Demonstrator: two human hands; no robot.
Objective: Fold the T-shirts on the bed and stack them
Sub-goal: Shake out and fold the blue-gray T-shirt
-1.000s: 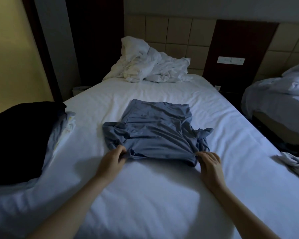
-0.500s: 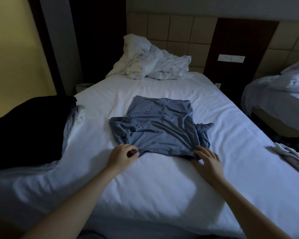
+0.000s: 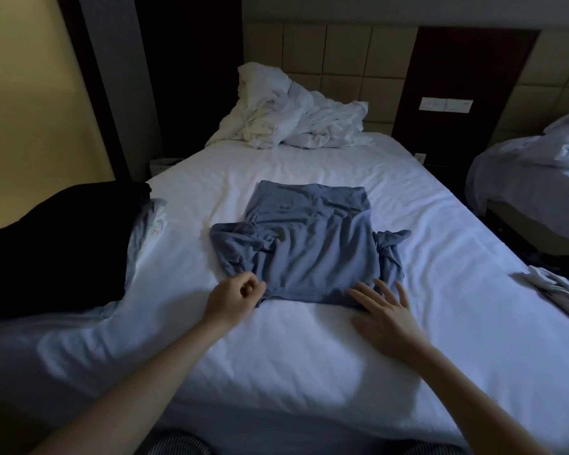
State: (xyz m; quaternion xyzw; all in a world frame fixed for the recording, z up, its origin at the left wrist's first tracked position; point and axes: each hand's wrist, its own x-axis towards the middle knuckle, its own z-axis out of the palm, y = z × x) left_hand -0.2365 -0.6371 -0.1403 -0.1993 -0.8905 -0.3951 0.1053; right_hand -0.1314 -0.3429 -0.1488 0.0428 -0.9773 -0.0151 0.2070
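Shirt part-folded mid-bed, both hands at its near hem.
Blue T-shirt [image 3: 309, 251] lies in the centre of the bed [image 3: 276, 356] on the white sheet, sides folded in, a sleeve bunched out at its right edge. My left hand [image 3: 235, 297] is curled into a fist touching the hem's near-left corner; can't tell if cloth is actually pinched inside. My right hand [image 3: 385, 310] is flat with fingers spread, tips on the near-right corner. Black garment [image 3: 63, 244] piled at the bed's left edge, well apart from the shirt. Crumpled white duvet [image 3: 293, 119] at the headboard. Pale garment [image 3: 555, 287] at the right edge, second bed [image 3: 532, 172] beyond.
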